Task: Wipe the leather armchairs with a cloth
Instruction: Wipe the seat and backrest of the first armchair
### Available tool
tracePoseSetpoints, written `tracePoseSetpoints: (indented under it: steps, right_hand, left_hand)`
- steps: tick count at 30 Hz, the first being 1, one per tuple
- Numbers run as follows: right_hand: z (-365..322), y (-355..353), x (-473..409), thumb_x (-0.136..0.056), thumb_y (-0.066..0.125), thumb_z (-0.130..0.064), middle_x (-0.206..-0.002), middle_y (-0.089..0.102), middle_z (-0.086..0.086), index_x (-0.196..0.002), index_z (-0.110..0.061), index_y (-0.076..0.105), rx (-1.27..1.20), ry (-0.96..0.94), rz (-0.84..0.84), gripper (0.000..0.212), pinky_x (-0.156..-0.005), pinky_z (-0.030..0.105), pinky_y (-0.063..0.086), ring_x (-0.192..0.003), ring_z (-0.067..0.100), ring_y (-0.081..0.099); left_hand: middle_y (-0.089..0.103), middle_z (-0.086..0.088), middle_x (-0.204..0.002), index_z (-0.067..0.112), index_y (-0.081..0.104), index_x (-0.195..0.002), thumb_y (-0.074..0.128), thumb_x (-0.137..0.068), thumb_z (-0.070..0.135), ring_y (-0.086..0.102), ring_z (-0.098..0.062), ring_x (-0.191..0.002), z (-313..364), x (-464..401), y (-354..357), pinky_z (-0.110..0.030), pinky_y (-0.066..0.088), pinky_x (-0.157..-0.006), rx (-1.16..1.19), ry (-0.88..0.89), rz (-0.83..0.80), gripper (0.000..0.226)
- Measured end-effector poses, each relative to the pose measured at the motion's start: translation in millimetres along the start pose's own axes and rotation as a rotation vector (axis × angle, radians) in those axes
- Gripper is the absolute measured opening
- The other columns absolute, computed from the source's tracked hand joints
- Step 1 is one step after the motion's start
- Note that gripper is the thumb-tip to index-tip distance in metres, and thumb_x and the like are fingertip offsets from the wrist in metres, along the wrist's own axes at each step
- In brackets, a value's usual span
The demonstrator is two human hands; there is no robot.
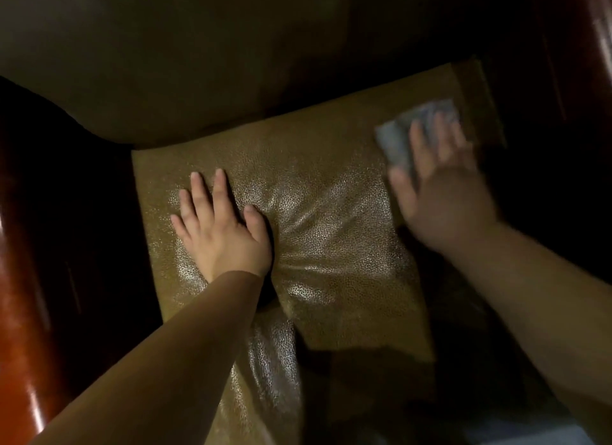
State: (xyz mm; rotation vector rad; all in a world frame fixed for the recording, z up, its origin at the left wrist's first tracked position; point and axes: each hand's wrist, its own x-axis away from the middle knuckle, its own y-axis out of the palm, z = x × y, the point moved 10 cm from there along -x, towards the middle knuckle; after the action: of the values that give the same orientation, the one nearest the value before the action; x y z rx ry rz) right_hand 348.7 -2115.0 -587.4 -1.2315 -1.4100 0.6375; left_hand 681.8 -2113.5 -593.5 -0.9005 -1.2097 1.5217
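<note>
Two hands work the seat of one armchair. From the left: a polished wood arm (pixel 20 279) runs down the nine o'clock edge of the view, dark red and glossy. Next comes the left hand (pixel 220 227), laid flat with its fingers spread wide on the seat cushion (pixel 331 232); its grip holds nothing, and the leather dimples and creases around the palm, so it seems to be bracing the person's weight. The cushion is tan, pebbled leather with a bright sheen at its middle. The padded back (pixel 165 63) rises at twelve o'clock.

Toward two o'clock the right hand (pixel 443 193) lies open and flat on the cloth (pixel 417 130), a pale, folded piece pressed to the cushion near its far right corner. The hand is blurred, which suggests a wiping stroke in progress; its grip is a flat-palm press rather than a pinch.

To wipe well, the palm should stay fully on the cloth so it does not bunch or slip out. Strokes should overlap and reach the corner and the seam by the back. The braced left hand covers a patch that will need wiping once it lifts.
</note>
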Motion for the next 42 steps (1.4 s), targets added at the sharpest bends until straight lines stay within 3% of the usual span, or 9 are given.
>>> tracePoseSetpoints:
  steps: [10,15,19,22,26,30,34,38,42]
  right_hand:
    - [26.8,-6.7,-30.1,-0.098,0.017,-0.056,-0.173,0.004,0.019,-0.166,-0.011,0.015,-0.084,0.266,0.078,0.081,-0.128,0.052,0.002,-0.159,0.041,-0.001]
    - [-110.1,42.7,35.0,-0.102,0.013,-0.042,-0.174,0.002,0.009,-0.166,-0.020,0.016,0.178,-0.338,-0.065,0.068,-0.128,0.048,0.003,-0.160,0.036,-0.003]
    - [-95.6,43.0,59.6,-0.098,0.000,-0.056,-0.172,-0.014,-0.004,-0.163,-0.032,-0.002,0.205,-0.593,-0.260,0.070,-0.129,0.044,-0.005,-0.158,0.023,-0.017]
    - [-31.9,13.3,29.5,-0.103,0.015,-0.053,-0.174,0.008,0.008,-0.164,-0.022,0.009,0.192,-0.353,-0.118,0.068,-0.130,0.053,0.011,-0.160,0.032,0.002]
    - [-31.4,12.7,35.8,-0.107,0.022,-0.053,-0.174,-0.007,0.012,-0.166,-0.017,0.004,0.011,0.121,-0.058,0.071,-0.126,0.045,-0.007,-0.159,0.036,-0.011]
    - [-130.6,55.3,100.0,-0.104,0.041,-0.034,-0.172,0.010,0.011,-0.163,-0.019,0.016,0.005,-0.175,-0.041,0.066,-0.129,0.049,0.006,-0.159,0.039,0.005]
    - [-160.9,76.4,153.3,-0.097,0.048,-0.011,-0.173,0.006,0.001,-0.165,-0.024,0.019,0.102,-0.404,-0.418,0.075,-0.129,0.039,-0.001,-0.160,0.025,-0.004]
    - [-150.9,22.9,138.2,-0.101,0.049,-0.020,-0.139,0.066,0.003,-0.142,-0.032,0.058,-0.164,-0.011,-0.546,0.044,-0.107,0.040,0.052,-0.126,0.026,0.064]
    - [-167.2,-86.5,133.1,-0.102,0.051,-0.030,-0.110,0.072,0.006,-0.124,-0.029,0.068,-0.263,0.119,-0.397,0.028,-0.087,0.039,0.059,-0.097,0.028,0.069]
  left_hand:
    - [0.021,-0.005,-0.175,0.030,0.033,-0.164,0.036,-0.094,0.048,0.015,-0.033,-0.161,0.9,-0.9,4.9,-0.055,0.003,-0.129,-0.013,-0.012,-0.037,0.072]
    - [0.023,-0.004,-0.174,0.031,0.034,-0.163,0.037,-0.093,0.051,0.016,-0.032,-0.160,-0.9,-2.6,4.0,-0.057,0.005,-0.129,-0.008,-0.031,-0.104,0.073]
    - [0.012,-0.002,-0.177,0.035,0.027,-0.166,0.036,-0.093,0.054,0.005,-0.028,-0.163,2.3,-6.9,1.2,-0.053,-0.003,-0.130,0.031,-0.047,-0.264,0.075]
    - [0.002,-0.001,-0.178,0.034,0.018,-0.168,0.038,-0.101,0.055,-0.003,-0.026,-0.163,1.1,-3.9,-5.2,-0.051,-0.005,-0.131,0.017,0.039,-0.399,0.073]
    - [-0.002,0.001,-0.177,0.035,0.012,-0.168,0.043,-0.105,0.053,-0.004,-0.023,-0.163,-12.1,4.9,-19.8,-0.047,0.003,-0.132,-0.041,0.178,-0.514,0.073]
    - [-0.004,0.005,-0.177,0.037,0.010,-0.168,0.051,-0.105,0.047,0.000,-0.024,-0.163,-31.9,28.5,-31.4,-0.047,0.011,-0.133,-0.057,0.135,-0.704,0.076]
    - [0.025,-0.004,-0.173,0.029,0.037,-0.161,0.049,-0.107,0.043,0.040,-0.031,-0.150,-44.3,74.3,-57.3,-0.045,0.041,-0.120,-0.025,0.014,-0.959,0.057]
    - [0.055,-0.006,-0.154,0.028,0.046,-0.155,0.046,-0.107,0.040,0.057,-0.027,-0.136,-50.5,101.6,-103.0,-0.036,0.048,-0.111,-0.095,-0.004,-1.197,0.050]
    - [0.059,-0.006,-0.150,0.024,0.043,-0.158,0.045,-0.107,0.041,0.059,-0.027,-0.134,-45.7,93.4,-173.9,-0.036,0.047,-0.113,-0.136,0.039,-1.141,0.054]
